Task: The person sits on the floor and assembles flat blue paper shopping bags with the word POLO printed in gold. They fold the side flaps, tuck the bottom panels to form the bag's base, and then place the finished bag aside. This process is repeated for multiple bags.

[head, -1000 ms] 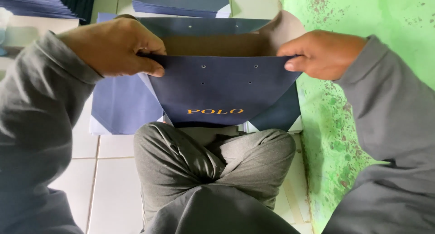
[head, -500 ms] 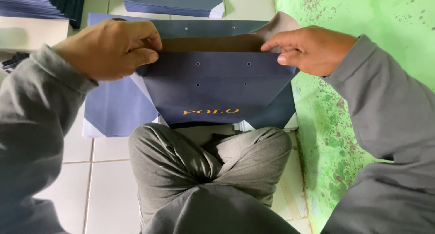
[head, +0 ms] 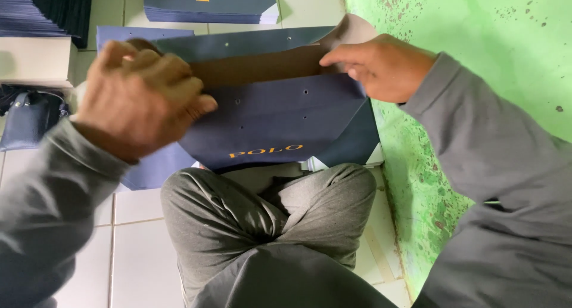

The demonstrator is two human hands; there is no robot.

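You are holding the navy bag (head: 280, 120) between both hands, its mouth running left to right: left hand (head: 140, 99) clenching one corner, right hand (head: 381, 66) pinching the other, equally near.

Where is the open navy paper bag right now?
In the head view, the navy paper bag is centre frame, held open between the left hand and right hand, just above the person's crossed legs and beside the green wall.

White tiled floor (head: 137, 242) with grey grout lines, 7 o'clock. Green painted wall (head: 476, 33), stained and flaking, 1 to 4 o'clock. Pale low block (head: 36, 60) at 10 o'clock. Soft even daylight, faint shadows.
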